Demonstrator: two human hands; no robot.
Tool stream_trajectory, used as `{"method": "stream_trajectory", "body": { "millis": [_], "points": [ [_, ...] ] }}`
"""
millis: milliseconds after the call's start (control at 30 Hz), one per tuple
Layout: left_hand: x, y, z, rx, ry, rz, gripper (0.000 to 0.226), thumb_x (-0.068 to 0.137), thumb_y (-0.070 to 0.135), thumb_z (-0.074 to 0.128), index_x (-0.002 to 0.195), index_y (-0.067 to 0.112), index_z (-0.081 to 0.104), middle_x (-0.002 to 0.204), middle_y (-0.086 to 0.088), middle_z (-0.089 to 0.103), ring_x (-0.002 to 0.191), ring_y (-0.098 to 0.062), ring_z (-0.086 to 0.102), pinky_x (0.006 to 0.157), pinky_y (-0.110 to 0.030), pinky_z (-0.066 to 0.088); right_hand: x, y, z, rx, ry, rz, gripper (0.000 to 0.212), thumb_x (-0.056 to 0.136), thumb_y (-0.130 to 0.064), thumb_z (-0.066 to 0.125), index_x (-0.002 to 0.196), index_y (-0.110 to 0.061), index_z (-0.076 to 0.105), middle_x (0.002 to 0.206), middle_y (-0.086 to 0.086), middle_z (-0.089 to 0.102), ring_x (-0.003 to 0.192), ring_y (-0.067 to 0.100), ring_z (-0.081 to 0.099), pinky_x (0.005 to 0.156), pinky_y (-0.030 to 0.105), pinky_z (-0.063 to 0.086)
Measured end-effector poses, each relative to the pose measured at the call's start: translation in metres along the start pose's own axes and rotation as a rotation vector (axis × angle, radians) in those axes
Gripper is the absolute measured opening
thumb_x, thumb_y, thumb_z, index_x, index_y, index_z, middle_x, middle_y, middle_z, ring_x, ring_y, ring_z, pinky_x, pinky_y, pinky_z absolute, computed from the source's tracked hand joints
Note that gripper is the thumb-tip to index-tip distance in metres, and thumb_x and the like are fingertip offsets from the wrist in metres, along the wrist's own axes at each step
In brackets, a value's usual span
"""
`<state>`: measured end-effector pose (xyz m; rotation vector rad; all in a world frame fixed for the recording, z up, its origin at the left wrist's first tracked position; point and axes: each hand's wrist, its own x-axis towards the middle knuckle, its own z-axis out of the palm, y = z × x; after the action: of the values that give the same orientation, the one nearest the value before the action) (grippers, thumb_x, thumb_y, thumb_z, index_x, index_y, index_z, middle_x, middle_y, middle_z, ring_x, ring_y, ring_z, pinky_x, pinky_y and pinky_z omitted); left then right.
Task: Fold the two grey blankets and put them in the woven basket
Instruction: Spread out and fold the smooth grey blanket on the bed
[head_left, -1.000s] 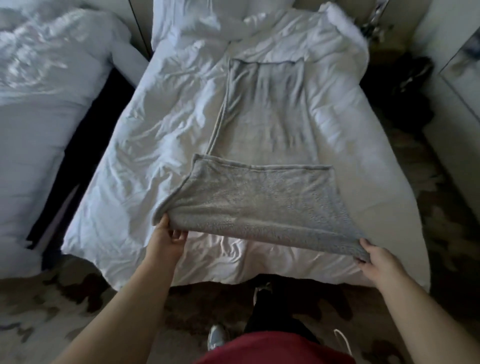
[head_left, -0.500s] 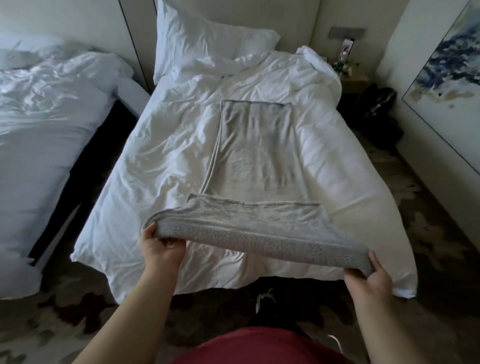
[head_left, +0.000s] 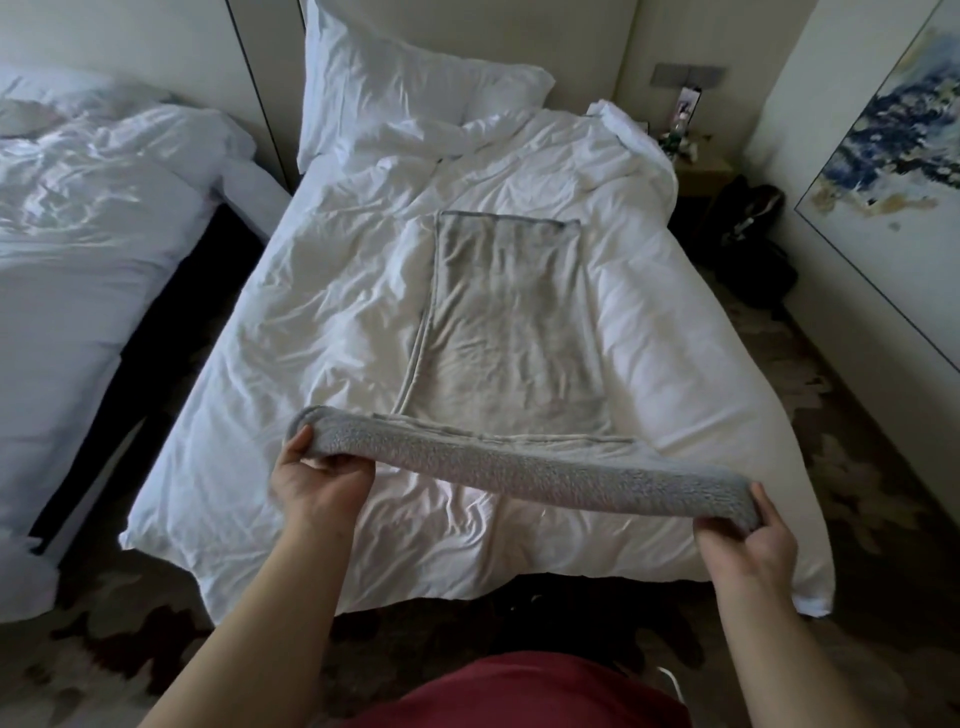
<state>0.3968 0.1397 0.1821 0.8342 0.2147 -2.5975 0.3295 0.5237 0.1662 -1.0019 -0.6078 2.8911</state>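
Blanket (head_left: 509, 322) near corners in left grip (head_left: 317, 483), right grip (head_left: 748, 545).

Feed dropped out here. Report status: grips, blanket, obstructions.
Left grip and right grip each hold a near corner of the long grey fleece blanket, raised above the white duvet. Far end lies flat. Woven basket not in view; nothing blocking the fold.

Grey blanket (head_left: 498, 322) laid lengthwise down the middle of the bed (head_left: 322, 322). Left hand (head_left: 317, 480) & right hand (head_left: 748, 545) each grip a near corner, lifted just above the foot edge. White pillow (head_left: 395, 98) at the head end.
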Motion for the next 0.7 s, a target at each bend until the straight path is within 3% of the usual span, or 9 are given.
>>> {"method": "stream_trajectory", "body": {
  "millis": [100, 167, 233, 333, 433, 533, 600, 700],
  "points": [
    [0.02, -0.002, 0.013, 0.024, -0.036, -0.026, 0.054, 0.036, -0.003, 0.066, 0.087, 0.015, 0.059, 0.08, 0.01, 0.053, 0.066, -0.005, 0.058, 0.05, -0.011, 0.045, 0.013, 0.002, 0.019, 0.024, -0.016, -0.009, 0.032, 0.078, -0.011, 0.067, 0.11, -0.01, 0.065, 0.099, 0.012, 0.073, 0.092, 0.027, 0.071, 0.07, 0.036, 0.057],
    [0.033, -0.004, 0.024, 0.098, -0.015, -0.025, 0.057, 0.037, 0.0, 0.069, 0.09, 0.016, 0.058, 0.076, 0.007, 0.051, 0.063, -0.005, 0.053, 0.043, -0.011, 0.039, 0.026, 0.003, 0.029, 0.032, -0.029, -0.015, 0.03, 0.078, -0.011, 0.066, 0.108, -0.01, 0.066, 0.096, 0.008, 0.074, 0.092, 0.022, 0.072, 0.074, 0.032, 0.058],
    [0.048, -0.006, 0.033, 0.16, 0.034, -0.018, 0.051, 0.051, 0.007, 0.067, 0.1, 0.016, 0.058, 0.081, 0.006, 0.053, 0.068, -0.006, 0.054, 0.048, -0.012, 0.039, 0.041, 0.005, 0.039, 0.046, -0.043, -0.003, 0.02, 0.085, -0.013, 0.062, 0.104, -0.011, 0.067, 0.092, 0.004, 0.073, 0.094, 0.015, 0.07, 0.08, 0.027, 0.056],
    [0.074, -0.011, 0.044, 0.156, 0.094, -0.014, 0.055, 0.059, 0.011, 0.062, 0.113, 0.015, 0.057, 0.093, 0.0, 0.059, 0.079, -0.011, 0.058, 0.071, -0.014, 0.036, 0.066, 0.009, 0.058, 0.074, -0.052, -0.007, 0.025, 0.074, -0.01, 0.064, 0.099, -0.011, 0.066, 0.084, 0.004, 0.071, 0.087, 0.011, 0.07, 0.076, 0.024, 0.056],
    [0.102, -0.016, 0.056, 0.168, 0.135, -0.016, 0.045, 0.059, 0.011, 0.064, 0.105, 0.011, 0.06, 0.095, 0.0, 0.06, 0.073, -0.012, 0.06, 0.06, -0.012, 0.039, 0.092, 0.016, 0.082, 0.049, -0.06, -0.021, 0.02, 0.07, -0.009, 0.063, 0.09, -0.01, 0.064, 0.075, 0.005, 0.069, 0.07, 0.014, 0.072, 0.066, 0.025, 0.057],
    [0.137, -0.021, 0.07, 0.173, 0.171, 0.001, 0.038, 0.055, 0.008, 0.066, 0.093, 0.01, 0.061, 0.079, 0.0, 0.06, 0.062, -0.013, 0.06, 0.045, -0.015, 0.044, 0.129, 0.022, 0.108, -0.011, -0.014, -0.01, 0.026, 0.071, -0.01, 0.063, 0.097, -0.011, 0.065, 0.081, 0.006, 0.071, 0.084, 0.015, 0.071, 0.078, 0.027, 0.057],
    [0.163, -0.027, 0.083, 0.187, 0.187, 0.02, 0.04, 0.053, 0.008, 0.067, 0.093, 0.009, 0.06, 0.075, -0.001, 0.058, 0.063, -0.015, 0.06, 0.047, -0.018, 0.049, 0.157, 0.027, 0.125, -0.027, 0.028, -0.003, 0.028, 0.073, -0.011, 0.063, 0.101, -0.012, 0.065, 0.088, 0.006, 0.07, 0.096, 0.014, 0.067, 0.092, 0.027, 0.052],
    [0.205, -0.04, 0.102, 0.215, 0.223, 0.027, 0.031, 0.062, 0.009, 0.066, 0.091, 0.008, 0.059, 0.077, -0.003, 0.058, 0.073, -0.016, 0.061, 0.065, -0.028, 0.053, 0.2, 0.038, 0.151, -0.027, 0.096, 0.007, 0.019, 0.087, -0.01, 0.06, 0.104, -0.008, 0.065, 0.094, 0.01, 0.073, 0.098, 0.018, 0.069, 0.088, 0.029, 0.055]
  ]
}}
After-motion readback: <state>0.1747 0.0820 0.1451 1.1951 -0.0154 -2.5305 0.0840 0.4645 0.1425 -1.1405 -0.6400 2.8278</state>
